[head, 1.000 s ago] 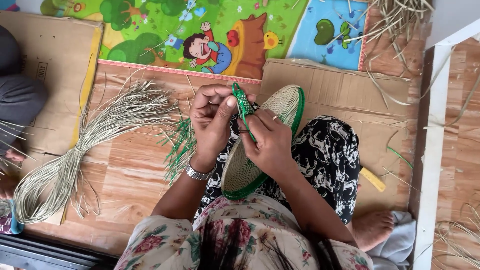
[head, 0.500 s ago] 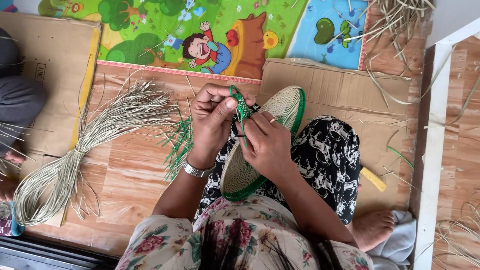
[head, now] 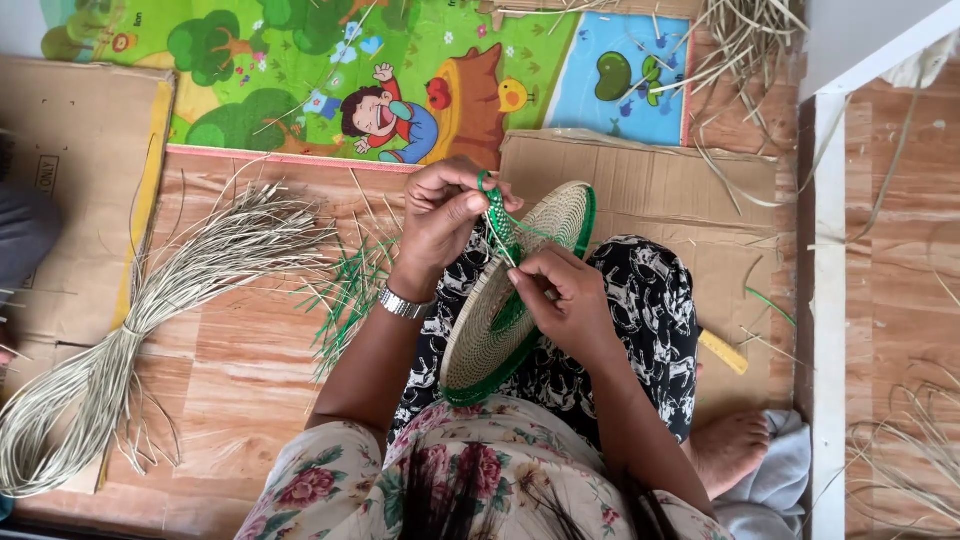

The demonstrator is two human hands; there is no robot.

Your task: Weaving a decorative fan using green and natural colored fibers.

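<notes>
Round coiled straw basket lid with green woven rim (head: 480,340), propped on edge across the lap; judged light, stiff, slightly springy, best held at the rim. Left hand (head: 445,215) pinches its green plaited loop handle (head: 497,215); right hand (head: 560,290) pinches a thin green strand (head: 530,232).

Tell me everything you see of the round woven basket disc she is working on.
The round woven straw-coloured basket disc with a green rim looks like coiled pale fibre, bound at its edge in green strand. It stands tilted on edge over the lap on the black-and-white patterned trousers. A green braided loop rises from its upper rim. The left hand pinches that loop; the right hand rests against the disc's face, pulling a thin green strand. It looks unfinished.
</notes>
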